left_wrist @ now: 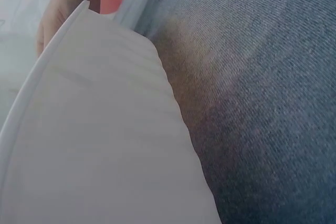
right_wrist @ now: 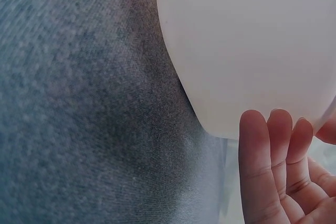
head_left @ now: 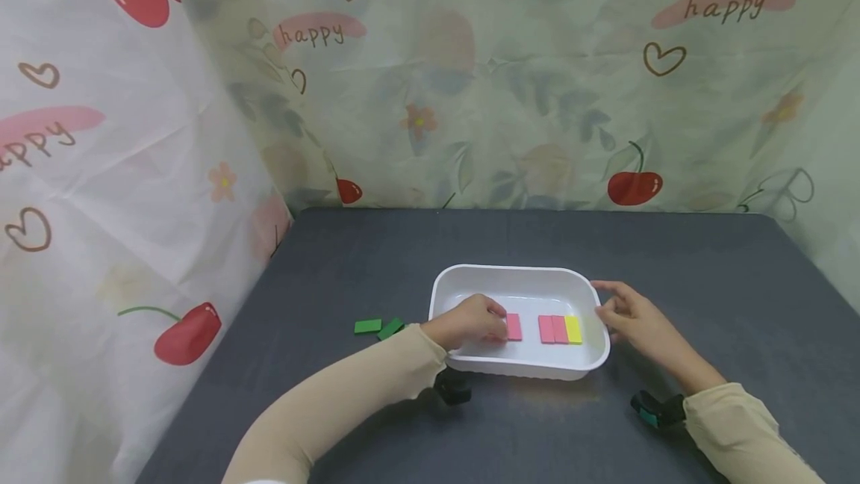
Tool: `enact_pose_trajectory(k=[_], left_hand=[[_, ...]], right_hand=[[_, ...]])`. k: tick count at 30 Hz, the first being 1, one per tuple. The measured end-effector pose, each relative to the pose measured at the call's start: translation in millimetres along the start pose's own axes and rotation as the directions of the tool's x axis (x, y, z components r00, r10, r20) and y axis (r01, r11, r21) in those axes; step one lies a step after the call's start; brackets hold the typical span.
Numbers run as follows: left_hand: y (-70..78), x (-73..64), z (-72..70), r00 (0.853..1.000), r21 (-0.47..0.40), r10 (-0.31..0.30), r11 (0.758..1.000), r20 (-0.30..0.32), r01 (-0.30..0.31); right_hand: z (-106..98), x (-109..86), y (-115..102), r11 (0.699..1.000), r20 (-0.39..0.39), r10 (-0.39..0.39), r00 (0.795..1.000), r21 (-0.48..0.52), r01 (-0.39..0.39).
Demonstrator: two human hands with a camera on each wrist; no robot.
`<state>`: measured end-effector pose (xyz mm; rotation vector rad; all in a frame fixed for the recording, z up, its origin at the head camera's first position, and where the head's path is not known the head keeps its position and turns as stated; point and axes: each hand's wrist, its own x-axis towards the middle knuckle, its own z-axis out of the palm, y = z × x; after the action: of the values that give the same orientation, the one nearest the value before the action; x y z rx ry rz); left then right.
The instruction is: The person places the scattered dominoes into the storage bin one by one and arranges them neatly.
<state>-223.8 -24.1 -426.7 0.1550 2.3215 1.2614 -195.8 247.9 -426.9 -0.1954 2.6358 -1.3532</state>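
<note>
A white tray (head_left: 520, 366) stands on the dark table, with small flat tiles inside. My left hand (head_left: 473, 318) reaches over its near-left rim, fingers curled, and pinches at the left edge of a pink tile (head_left: 513, 327). To the right of it, two pink tiles (head_left: 553, 329) and a yellow tile (head_left: 573, 329) lie side by side in a row. My right hand (head_left: 628, 312) is at the tray's right end. In the right wrist view its straight fingers (right_wrist: 255, 156) rest along the tray's outer wall (right_wrist: 241, 51). The left wrist view shows the tray's side wall (left_wrist: 105, 119); the left fingers are out of that view.
Green tiles (head_left: 367, 326) lie on the table left of the tray, partly behind the left sleeve (head_left: 376, 372). A dark cloth (head_left: 403, 245) covers the table. Printed curtains (head_left: 504, 110) hang behind it and at the left. Black wrist cameras (head_left: 453, 388) sit under both wrists.
</note>
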Motion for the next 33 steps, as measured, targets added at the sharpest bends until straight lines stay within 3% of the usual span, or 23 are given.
enact_pose_trajectory(k=[33], left_hand=[[10.7,9.3,22.3,0.999,-0.059,0.020,0.998,0.038,-0.017]], right_hand=[[-0.8,-0.1,-1.2,1.000,0.003,-0.005,1.000,0.008,0.005]])
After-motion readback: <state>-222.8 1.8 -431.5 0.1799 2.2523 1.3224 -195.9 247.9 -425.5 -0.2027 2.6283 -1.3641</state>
